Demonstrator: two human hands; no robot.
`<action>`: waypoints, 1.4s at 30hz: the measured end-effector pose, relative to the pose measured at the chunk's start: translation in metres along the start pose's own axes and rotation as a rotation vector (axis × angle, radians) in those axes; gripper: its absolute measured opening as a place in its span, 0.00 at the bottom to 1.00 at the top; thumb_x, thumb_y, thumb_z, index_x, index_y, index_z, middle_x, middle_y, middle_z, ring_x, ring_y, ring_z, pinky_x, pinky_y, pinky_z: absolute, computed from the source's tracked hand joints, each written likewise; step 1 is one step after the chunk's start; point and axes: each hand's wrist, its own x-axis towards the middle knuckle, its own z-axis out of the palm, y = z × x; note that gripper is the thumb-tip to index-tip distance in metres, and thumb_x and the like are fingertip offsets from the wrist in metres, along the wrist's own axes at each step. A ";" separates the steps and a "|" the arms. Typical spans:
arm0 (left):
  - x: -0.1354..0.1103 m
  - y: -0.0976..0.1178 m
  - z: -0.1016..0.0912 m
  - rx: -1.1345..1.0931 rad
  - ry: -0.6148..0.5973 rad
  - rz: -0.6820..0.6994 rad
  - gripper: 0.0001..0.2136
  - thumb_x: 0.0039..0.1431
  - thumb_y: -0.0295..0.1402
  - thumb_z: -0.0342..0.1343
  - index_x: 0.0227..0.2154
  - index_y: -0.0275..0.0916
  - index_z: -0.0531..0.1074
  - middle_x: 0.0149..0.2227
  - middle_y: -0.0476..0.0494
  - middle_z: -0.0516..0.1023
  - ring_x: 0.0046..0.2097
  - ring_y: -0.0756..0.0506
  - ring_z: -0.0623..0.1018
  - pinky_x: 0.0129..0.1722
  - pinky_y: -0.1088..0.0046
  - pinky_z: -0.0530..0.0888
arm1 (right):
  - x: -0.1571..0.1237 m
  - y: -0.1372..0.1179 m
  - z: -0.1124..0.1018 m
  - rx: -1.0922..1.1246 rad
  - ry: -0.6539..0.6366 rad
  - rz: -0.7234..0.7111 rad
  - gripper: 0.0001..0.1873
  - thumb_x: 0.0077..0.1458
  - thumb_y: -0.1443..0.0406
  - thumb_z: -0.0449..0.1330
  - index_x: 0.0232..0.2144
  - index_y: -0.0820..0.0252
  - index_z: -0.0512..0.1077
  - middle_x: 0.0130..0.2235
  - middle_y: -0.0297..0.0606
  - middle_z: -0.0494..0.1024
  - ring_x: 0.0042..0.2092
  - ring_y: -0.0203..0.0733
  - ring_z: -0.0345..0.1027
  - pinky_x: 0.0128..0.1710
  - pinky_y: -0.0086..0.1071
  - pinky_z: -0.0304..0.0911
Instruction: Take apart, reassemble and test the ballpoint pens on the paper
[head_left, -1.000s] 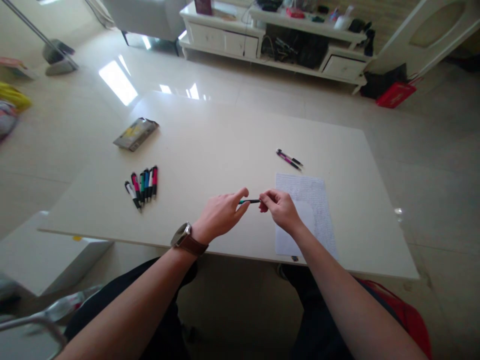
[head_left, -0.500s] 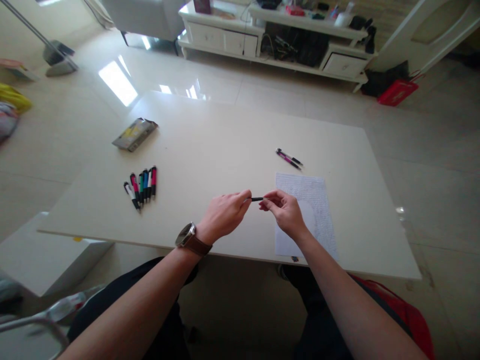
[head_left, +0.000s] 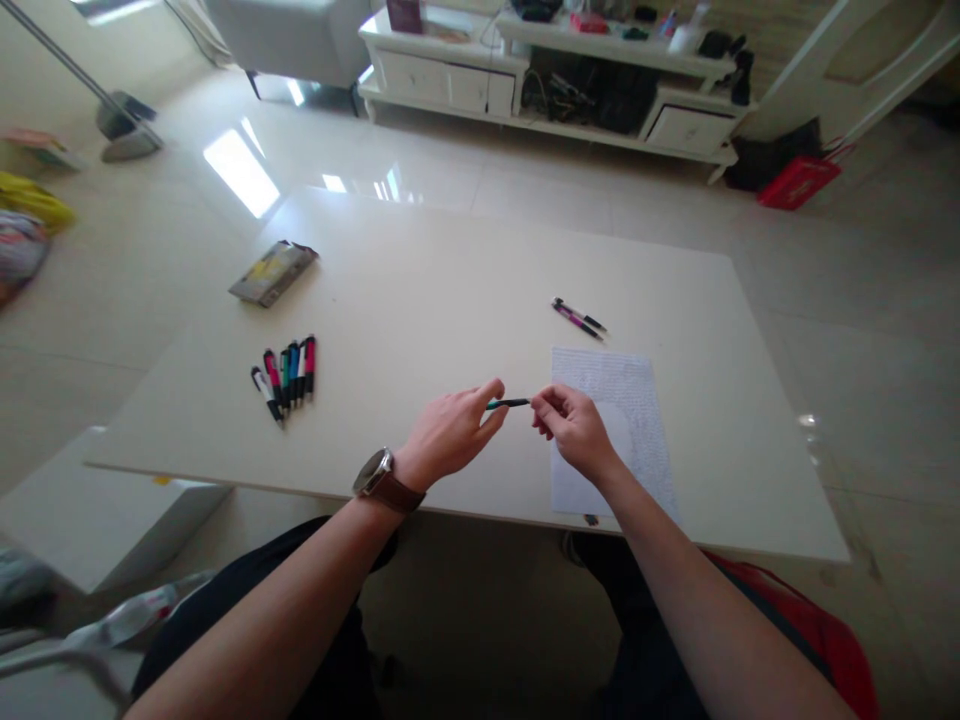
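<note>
A dark pen with a teal section (head_left: 508, 403) is held level above the table, just left of a written sheet of paper (head_left: 611, 375). My right hand (head_left: 571, 425) pinches its tip end between thumb and fingers, over the sheet's left side. The thumb and forefinger of my left hand (head_left: 457, 428) are spread, with the pen's teal end in the gap between them. Whether that end touches the left palm is hidden. Two pens, one black (head_left: 581, 312) and one purple (head_left: 576, 322), lie beyond the sheet.
Several coloured pens (head_left: 289, 378) lie in a row on the left of the white table (head_left: 420, 300). Behind them is a grey and yellow packet (head_left: 274, 273). A white cabinet (head_left: 450, 85) stands across the floor, and a red bag (head_left: 799, 183) sits at its right.
The fingers of my left hand have spread from around the pen, so its teal section shows. My right hand's fingers have closed more tightly at the tip end.
</note>
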 end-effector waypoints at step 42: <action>0.018 -0.002 0.041 -0.322 0.019 0.227 0.08 0.60 0.26 0.56 0.37 0.42 0.61 0.36 0.48 0.72 0.37 0.48 0.75 0.36 0.70 0.71 | -0.020 -0.001 0.007 -0.453 -0.216 -0.182 0.16 0.57 0.74 0.53 0.48 0.59 0.67 0.43 0.42 0.76 0.43 0.43 0.70 0.45 0.36 0.66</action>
